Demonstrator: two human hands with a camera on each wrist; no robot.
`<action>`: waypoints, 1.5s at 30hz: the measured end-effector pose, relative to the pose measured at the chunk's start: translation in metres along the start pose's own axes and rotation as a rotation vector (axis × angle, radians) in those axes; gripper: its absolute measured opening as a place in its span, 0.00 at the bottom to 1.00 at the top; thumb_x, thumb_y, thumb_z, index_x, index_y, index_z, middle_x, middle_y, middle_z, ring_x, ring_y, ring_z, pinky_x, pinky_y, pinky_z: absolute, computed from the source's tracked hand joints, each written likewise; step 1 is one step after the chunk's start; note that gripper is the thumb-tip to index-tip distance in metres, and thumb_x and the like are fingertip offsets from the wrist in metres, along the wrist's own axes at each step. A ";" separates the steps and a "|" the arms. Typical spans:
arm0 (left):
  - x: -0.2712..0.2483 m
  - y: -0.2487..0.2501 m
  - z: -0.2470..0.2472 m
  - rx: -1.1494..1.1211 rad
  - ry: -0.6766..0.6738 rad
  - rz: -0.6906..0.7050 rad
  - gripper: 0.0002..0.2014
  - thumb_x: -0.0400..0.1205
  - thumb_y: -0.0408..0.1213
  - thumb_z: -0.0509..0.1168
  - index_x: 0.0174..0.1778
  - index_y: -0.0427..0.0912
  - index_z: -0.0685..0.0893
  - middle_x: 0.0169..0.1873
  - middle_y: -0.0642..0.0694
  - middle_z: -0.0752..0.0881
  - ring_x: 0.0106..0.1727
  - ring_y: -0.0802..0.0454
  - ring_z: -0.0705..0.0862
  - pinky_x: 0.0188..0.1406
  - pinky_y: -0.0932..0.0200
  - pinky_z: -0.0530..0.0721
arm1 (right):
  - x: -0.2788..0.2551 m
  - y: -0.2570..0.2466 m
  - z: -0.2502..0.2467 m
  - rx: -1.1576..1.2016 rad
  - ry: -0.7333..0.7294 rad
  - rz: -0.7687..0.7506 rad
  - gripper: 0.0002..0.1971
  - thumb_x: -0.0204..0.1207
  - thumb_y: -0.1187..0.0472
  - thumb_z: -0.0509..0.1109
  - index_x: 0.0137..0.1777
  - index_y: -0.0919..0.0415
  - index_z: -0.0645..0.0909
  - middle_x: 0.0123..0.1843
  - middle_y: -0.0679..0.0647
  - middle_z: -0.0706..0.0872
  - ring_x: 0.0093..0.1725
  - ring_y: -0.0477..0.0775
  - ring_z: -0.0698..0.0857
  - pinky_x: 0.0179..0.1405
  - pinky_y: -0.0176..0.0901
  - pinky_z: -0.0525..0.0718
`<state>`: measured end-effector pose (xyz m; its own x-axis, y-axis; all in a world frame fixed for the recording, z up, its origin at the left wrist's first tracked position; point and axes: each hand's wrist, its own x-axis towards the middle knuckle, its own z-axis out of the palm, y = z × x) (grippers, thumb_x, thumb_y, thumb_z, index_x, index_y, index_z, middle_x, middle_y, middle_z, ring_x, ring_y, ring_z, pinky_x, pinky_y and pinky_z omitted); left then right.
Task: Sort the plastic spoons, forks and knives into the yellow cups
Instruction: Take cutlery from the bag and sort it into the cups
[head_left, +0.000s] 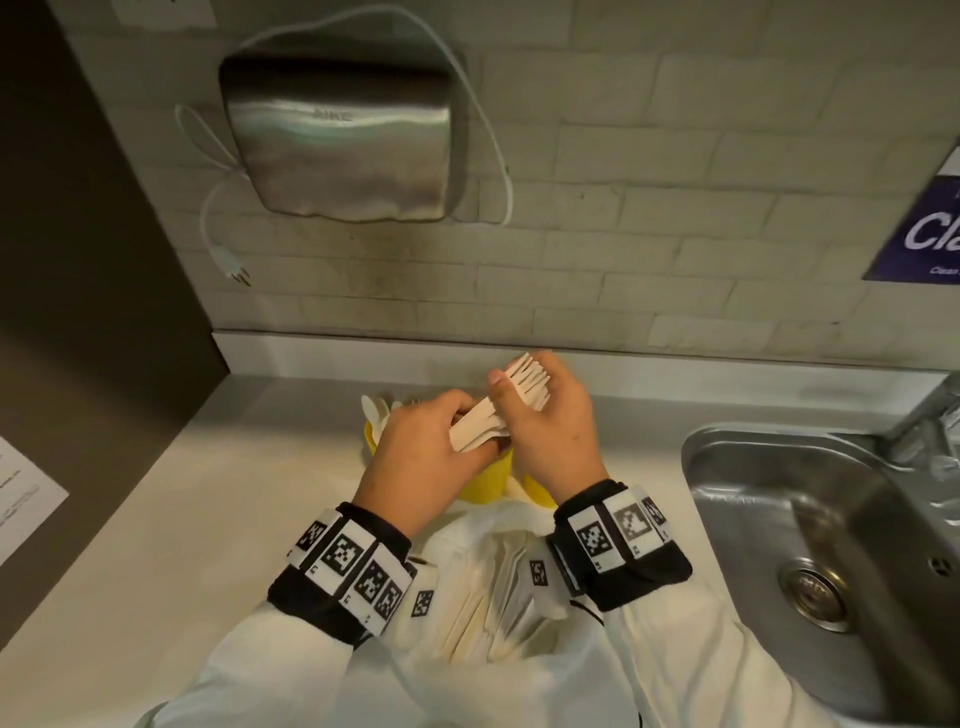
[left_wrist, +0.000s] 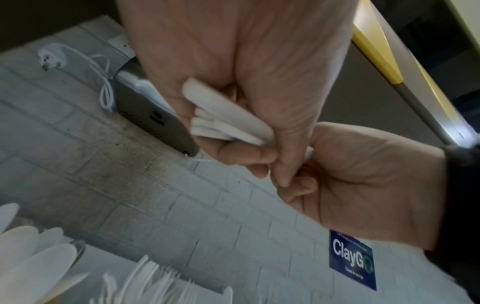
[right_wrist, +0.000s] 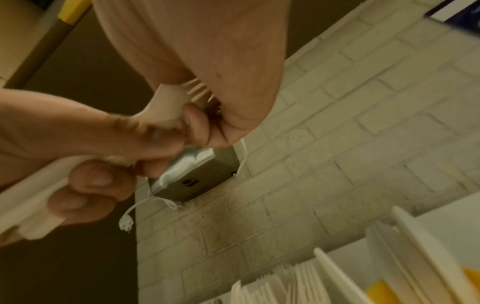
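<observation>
Nearest the person, at 6 o'clock in the head view, a crumpled white plastic bag (head_left: 498, 587) lies on the pale counter (head_left: 234, 493) with loose white cutlery (head_left: 483, 613) inside it; which kinds they are cannot be told. Both wrists wear black bands with printed square markers.

Just beyond the bag stand the yellow cups (head_left: 485, 483), mostly hidden under the hands. At 10 o'clock from the hands, white spoons (head_left: 375, 408) stick up from one cup. In the left wrist view, fork tines (left_wrist: 155, 275) rise from a cup beside the spoon bowls; the right wrist view shows knife blades (right_wrist: 337, 273) standing in another cup.

Above the cups both hands hold one bundle of white plastic forks (head_left: 498, 410). The left hand (head_left: 421, 457) has its fingers curled round the handle ends. The right hand (head_left: 550, 431) wraps the tine end, thumb pressed across the necks, with the tines fanning out at 12 o'clock.

At 3 o'clock a steel sink (head_left: 810, 551) is set into the counter. On the tiled wall at 12 o'clock hangs a steel hand dryer (head_left: 337, 140), its white cord and plug (head_left: 234, 270) dangling unplugged. A blue sign (head_left: 924, 228) is at 2 o'clock.
</observation>
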<state>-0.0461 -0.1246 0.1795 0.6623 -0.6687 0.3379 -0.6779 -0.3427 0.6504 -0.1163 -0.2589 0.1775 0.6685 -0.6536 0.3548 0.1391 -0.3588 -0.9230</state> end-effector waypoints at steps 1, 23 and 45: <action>0.003 0.000 0.001 -0.003 -0.015 0.006 0.13 0.76 0.49 0.78 0.55 0.54 0.87 0.39 0.62 0.87 0.41 0.69 0.86 0.38 0.74 0.81 | 0.003 0.001 -0.006 0.000 0.025 -0.008 0.10 0.82 0.58 0.76 0.45 0.61 0.80 0.34 0.51 0.86 0.33 0.46 0.85 0.34 0.44 0.85; 0.041 -0.026 0.014 -0.213 -0.154 -0.096 0.20 0.78 0.48 0.79 0.63 0.61 0.81 0.51 0.61 0.87 0.45 0.67 0.87 0.45 0.66 0.85 | 0.052 0.009 -0.057 -0.018 -0.094 0.013 0.12 0.81 0.53 0.78 0.47 0.61 0.84 0.30 0.53 0.88 0.19 0.52 0.82 0.17 0.38 0.76; 0.014 -0.096 0.091 0.259 -0.164 -0.115 0.17 0.81 0.34 0.71 0.67 0.43 0.86 0.63 0.45 0.82 0.64 0.44 0.83 0.64 0.47 0.83 | 0.083 0.073 -0.009 -0.640 -0.249 0.134 0.22 0.84 0.47 0.71 0.68 0.64 0.82 0.65 0.67 0.87 0.63 0.68 0.86 0.53 0.43 0.76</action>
<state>-0.0013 -0.1610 0.0596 0.6935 -0.7058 0.1446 -0.6740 -0.5646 0.4764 -0.0574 -0.3451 0.1412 0.8080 -0.5751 0.1284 -0.3630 -0.6576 -0.6602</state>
